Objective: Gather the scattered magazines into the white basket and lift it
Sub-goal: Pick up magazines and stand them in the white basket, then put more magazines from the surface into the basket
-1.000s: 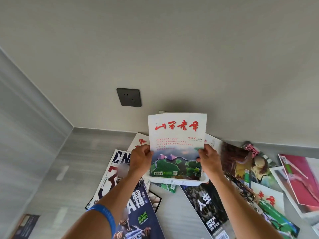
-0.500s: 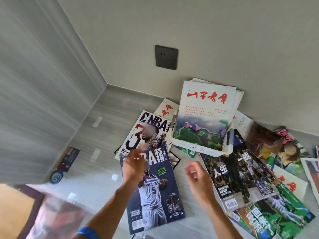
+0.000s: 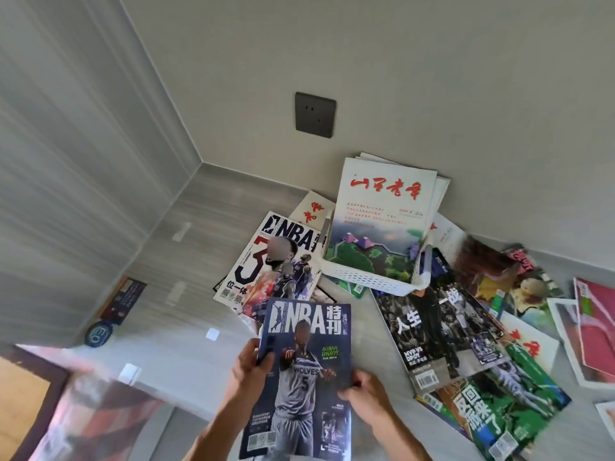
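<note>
Grey floor tiles [image 3: 186, 327] meet a pale wall in a corner, with a dark wall socket [image 3: 315, 114] in the upper middle of the frame. Below it, right of centre, the white basket [image 3: 369, 279] sits on the floor close to the wall, and a few magazines already stand in it, tilted back toward the wall; the front one is a white magazine with red characters [image 3: 386, 207].

At lower centre both hands hold a blue NBA magazine [image 3: 306, 377], lifted off the floor as far as can be told. The left hand [image 3: 248, 367] pinches its left edge, thumb curled over the cover. The right hand [image 3: 367, 395] grips the right edge with the fingers curled onto it.

By this evidence the gathering is well short of half done. Still on the floor are another NBA issue [image 3: 273, 264] at the basket's left, a dark magazine [image 3: 439, 331] and a green one [image 3: 499, 414] at lower right, a pink one [image 3: 597, 327] at the right edge, and several more partly covered around the basket. The held magazine goes in next, the rest follow, and the basket itself is not yet lifted.
</note>
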